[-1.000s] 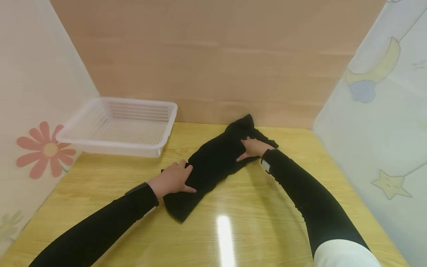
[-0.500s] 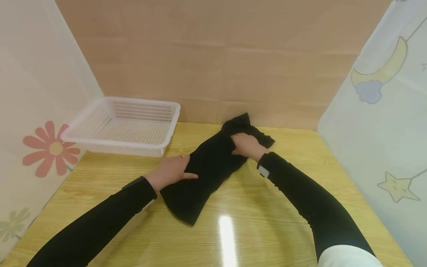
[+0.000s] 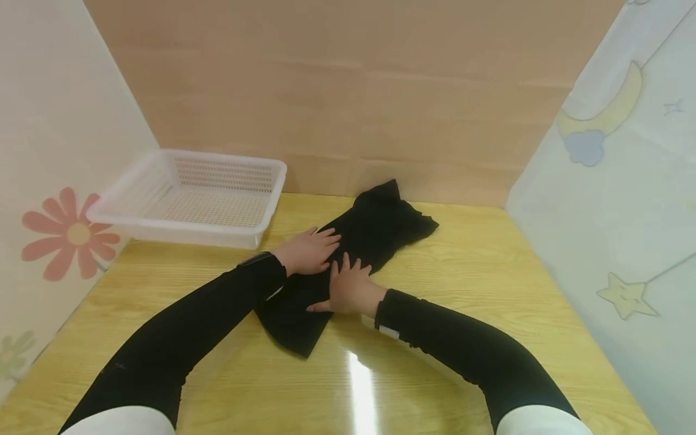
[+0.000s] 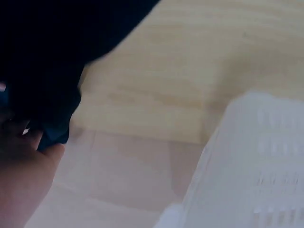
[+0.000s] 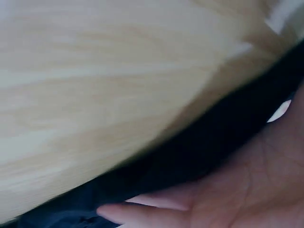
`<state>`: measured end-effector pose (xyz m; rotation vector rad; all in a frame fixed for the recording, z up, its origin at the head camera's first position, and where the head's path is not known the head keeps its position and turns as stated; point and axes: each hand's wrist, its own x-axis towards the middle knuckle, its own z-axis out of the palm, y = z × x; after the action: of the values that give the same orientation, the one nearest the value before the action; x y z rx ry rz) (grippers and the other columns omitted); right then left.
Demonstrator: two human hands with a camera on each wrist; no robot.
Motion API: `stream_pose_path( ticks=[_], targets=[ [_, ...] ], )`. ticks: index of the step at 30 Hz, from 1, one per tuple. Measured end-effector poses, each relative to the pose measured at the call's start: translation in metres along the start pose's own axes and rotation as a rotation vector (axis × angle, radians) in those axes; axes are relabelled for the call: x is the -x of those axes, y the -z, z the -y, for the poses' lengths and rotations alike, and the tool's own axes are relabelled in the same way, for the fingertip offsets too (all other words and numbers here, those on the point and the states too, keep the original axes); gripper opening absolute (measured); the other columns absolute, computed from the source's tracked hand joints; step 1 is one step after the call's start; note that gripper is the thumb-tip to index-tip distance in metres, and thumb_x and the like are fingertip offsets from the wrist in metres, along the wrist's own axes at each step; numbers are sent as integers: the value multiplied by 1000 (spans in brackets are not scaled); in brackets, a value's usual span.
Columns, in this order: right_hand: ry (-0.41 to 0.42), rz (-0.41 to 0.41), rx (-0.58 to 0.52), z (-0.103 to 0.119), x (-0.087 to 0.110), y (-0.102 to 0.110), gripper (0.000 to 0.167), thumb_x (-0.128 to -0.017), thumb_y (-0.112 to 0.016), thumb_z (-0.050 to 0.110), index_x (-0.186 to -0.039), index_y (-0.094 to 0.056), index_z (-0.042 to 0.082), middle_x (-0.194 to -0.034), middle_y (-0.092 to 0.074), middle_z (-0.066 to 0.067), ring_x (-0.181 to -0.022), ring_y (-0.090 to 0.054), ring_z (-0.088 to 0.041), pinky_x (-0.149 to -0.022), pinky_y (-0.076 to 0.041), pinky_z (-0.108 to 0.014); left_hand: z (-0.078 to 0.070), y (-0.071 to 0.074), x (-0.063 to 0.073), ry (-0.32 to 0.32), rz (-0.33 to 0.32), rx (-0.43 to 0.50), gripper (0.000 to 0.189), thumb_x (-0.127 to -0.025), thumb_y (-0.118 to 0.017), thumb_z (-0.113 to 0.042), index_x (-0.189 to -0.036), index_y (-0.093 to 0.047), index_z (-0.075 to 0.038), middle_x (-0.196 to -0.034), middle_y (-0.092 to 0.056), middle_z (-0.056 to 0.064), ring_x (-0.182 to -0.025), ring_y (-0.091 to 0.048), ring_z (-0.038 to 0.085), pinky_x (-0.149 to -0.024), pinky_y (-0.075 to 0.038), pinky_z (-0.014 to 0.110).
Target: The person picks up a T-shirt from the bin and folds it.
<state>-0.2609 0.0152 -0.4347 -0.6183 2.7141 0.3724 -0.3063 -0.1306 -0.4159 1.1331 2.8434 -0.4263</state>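
A black piece of cloth (image 3: 380,220), perhaps a folded garment, lies slantwise on the wooden table, its far end near the back wall. My left hand (image 3: 309,251) rests on its left edge around the middle, fingers spread out straight. Just below and right of it, my right hand (image 3: 350,290) lies on the near half of the cloth with fingers and thumb spread. In the right wrist view, the fingers (image 5: 142,213) lie along the dark cloth (image 5: 199,147). The left wrist view shows part of the left hand (image 4: 28,175) beside the cloth (image 4: 47,95).
A white perforated plastic basket (image 3: 255,232) stands at the back left of the table (image 3: 446,338). A brown panel (image 3: 380,109) closes off the back, and pale printed sheets flank both sides.
My right hand has moved from the cloth's far part toward the near half, close to the left hand. The left hand has shifted up and right along the cloth, and its fingers have spread.
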Motion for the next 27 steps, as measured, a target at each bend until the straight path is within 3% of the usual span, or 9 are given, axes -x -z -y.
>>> stream_pose_path(
  ticks=[3, 8, 14, 19, 24, 27],
  targets=[
    [17, 0, 26, -5, 0, -5, 129, -65, -34, 97, -156, -19, 7, -158, -11, -24, -140, -23, -47, -105, -32, -60, -5, -16, 0, 40, 62, 47, 59, -101, -49, -44, -146, -44, -6, -154, -35, 12, -141, -31, 28, -113, -23, 51],
    [103, -21, 71, -29, 3, -10, 127, -66, -41, 93, -156, -18, 7, -159, -10, -24, -140, -22, -47, -105, -35, -56, -19, -29, 13, 82, 43, 142, 79, -96, -44, -62, -148, -39, -3, -154, -30, 19, -140, -32, 35, -113, -26, 48],
    [274, -22, 133, -62, 6, -13, 128, -66, -50, 89, -156, -18, 4, -159, -8, -24, -142, -20, -44, -108, -33, -52, -48, -25, 31, 111, 38, 142, 106, -80, -45, -83, -150, -37, -3, -153, -30, 25, -138, -31, 41, -111, -30, 48],
    [416, -12, 188, -87, 1, -13, 129, -66, -62, 82, -156, -15, 3, -160, -5, -22, -144, -15, -41, -112, -26, -50, -77, -21, 38, 163, 41, 139, 116, -71, -46, -90, -149, -39, -4, -151, -32, 28, -135, -33, 46, -108, -34, 49],
    [524, 2, 217, -106, -6, -9, 130, -65, -69, 77, -156, -10, 4, -161, -1, -20, -145, -11, -39, -114, -22, -50, -103, -17, 34, 252, 11, 148, 117, -70, -45, -91, -146, -42, -2, -147, -35, 32, -130, -37, 52, -103, -40, 50],
    [544, 15, 229, -115, -11, -5, 131, -64, -72, 75, -157, -8, 6, -161, 0, -18, -146, -10, -37, -114, -21, -51, -110, -15, 24, 298, 11, 172, 118, -70, -45, -91, -146, -42, -1, -146, -34, 34, -129, -36, 55, -102, -41, 52]
  ],
)
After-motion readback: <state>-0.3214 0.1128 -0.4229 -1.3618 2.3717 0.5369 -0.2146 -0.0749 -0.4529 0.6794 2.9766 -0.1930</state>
